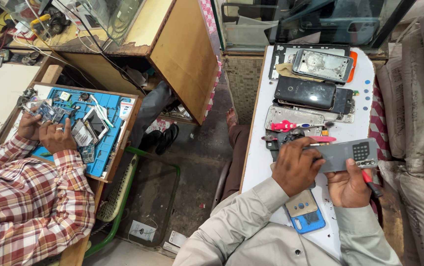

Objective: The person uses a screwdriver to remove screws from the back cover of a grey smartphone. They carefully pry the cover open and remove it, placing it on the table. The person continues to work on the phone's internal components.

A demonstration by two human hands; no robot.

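Both hands grip a grey, seemingly keypadded phone (347, 155).

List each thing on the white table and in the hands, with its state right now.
Grey keypad phone: held in both hands, keypad up.
Left hand: gripping the phone's left part from above.
Right hand: supporting the phone from below, also holding a red-handled tool.
Black phone: lying flat, back up.
Silver phone frame: opened, inside showing.
Blue phone cover: lying flat by the sleeve.
White table: cluttered with parts.
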